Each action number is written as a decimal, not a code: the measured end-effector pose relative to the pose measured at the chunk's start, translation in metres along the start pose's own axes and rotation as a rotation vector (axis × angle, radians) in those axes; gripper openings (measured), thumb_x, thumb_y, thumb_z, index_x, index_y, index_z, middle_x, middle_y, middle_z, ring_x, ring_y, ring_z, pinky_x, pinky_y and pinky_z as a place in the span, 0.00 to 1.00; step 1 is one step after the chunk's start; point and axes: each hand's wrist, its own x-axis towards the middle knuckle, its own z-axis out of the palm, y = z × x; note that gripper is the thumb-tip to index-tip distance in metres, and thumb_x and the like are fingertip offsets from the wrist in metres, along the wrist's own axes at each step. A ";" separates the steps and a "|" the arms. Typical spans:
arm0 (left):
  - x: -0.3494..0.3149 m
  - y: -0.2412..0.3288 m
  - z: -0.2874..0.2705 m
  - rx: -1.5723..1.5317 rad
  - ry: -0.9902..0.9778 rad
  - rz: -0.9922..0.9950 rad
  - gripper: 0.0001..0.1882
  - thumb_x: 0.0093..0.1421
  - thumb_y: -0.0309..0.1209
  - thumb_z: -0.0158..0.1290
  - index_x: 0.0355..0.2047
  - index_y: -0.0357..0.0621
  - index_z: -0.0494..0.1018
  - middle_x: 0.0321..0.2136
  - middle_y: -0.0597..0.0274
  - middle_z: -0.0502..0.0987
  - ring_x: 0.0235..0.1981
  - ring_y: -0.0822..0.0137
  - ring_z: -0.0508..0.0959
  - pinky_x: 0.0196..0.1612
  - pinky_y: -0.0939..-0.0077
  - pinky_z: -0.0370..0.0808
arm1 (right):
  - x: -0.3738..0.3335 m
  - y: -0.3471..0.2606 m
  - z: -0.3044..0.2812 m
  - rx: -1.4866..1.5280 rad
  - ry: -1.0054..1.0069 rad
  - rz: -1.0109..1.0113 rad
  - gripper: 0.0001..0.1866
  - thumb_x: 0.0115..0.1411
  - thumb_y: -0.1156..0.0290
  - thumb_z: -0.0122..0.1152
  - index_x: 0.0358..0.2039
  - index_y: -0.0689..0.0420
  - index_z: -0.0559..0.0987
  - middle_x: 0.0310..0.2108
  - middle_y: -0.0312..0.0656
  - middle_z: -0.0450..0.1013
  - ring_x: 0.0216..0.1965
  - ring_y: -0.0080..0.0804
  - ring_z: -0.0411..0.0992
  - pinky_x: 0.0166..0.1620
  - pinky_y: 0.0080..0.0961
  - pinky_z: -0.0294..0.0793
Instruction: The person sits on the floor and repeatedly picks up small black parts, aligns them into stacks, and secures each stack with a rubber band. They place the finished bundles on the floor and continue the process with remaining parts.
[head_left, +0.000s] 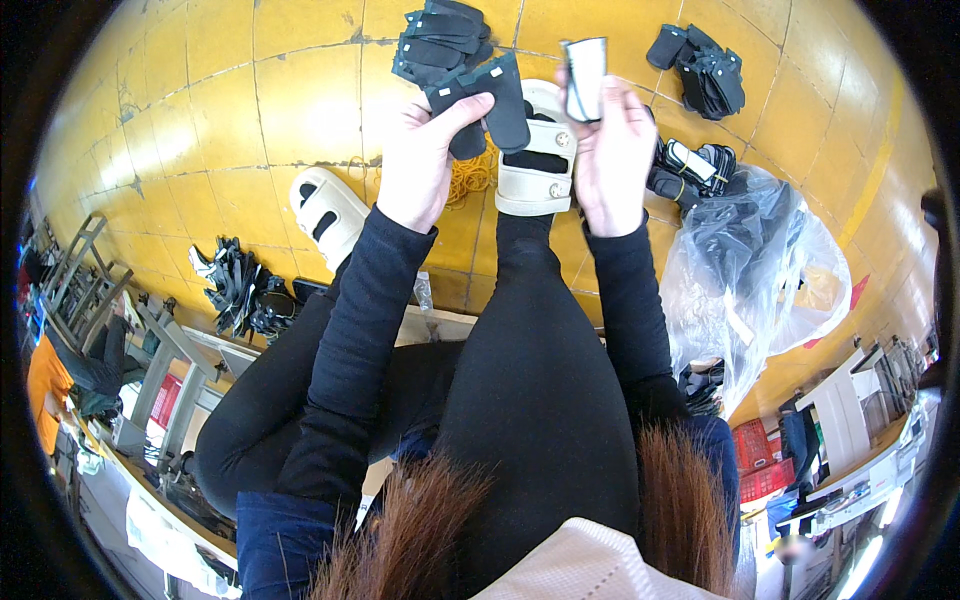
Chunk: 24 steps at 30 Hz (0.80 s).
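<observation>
My left hand (420,165) is closed, its thumb pressing on two flat black tongue-shaped pieces (507,112) that bear small white marks. In my right hand (612,165) is a small white piece with a dark edge (586,82), pinched upright between thumb and fingers. A gap separates the two hands, which are raised above my sandalled foot (535,185). Just beyond the left hand, a loose pile of similar black pieces (440,45) lies on the floor. Yellow elastic bands or strings (468,180) lie tangled between the left hand and the sandal.
On the yellow tiled floor (310,95), another black pile (712,80) lies far right. Nearer are tied bundles (695,168) and a clear plastic bag (760,290) with dark contents. Dark strips (240,290) lie at left. Red crates (762,460) and benches stand along the rim.
</observation>
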 end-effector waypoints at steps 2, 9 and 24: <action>0.000 0.002 -0.004 -0.015 0.013 -0.033 0.10 0.56 0.23 0.57 0.39 0.39 0.77 0.36 0.63 0.80 0.35 0.76 0.78 0.41 0.81 0.72 | 0.014 -0.013 -0.018 -0.173 0.112 -0.179 0.10 0.67 0.68 0.51 0.38 0.61 0.75 0.36 0.42 0.76 0.34 0.30 0.76 0.39 0.23 0.77; 0.007 -0.001 -0.013 -0.005 0.035 -0.003 0.09 0.54 0.26 0.60 0.36 0.38 0.79 0.29 0.63 0.80 0.28 0.77 0.77 0.35 0.84 0.72 | 0.077 -0.083 -0.105 -1.329 0.501 -0.777 0.14 0.64 0.71 0.51 0.49 0.60 0.74 0.45 0.51 0.75 0.45 0.43 0.75 0.46 0.32 0.73; 0.006 -0.033 -0.010 -0.113 0.062 -0.259 0.12 0.63 0.30 0.52 0.46 0.44 0.73 0.38 0.65 0.78 0.39 0.73 0.78 0.42 0.75 0.75 | -0.005 0.030 -0.025 -0.741 -0.422 0.066 0.18 0.64 0.61 0.54 0.46 0.63 0.77 0.39 0.42 0.77 0.41 0.26 0.73 0.46 0.22 0.70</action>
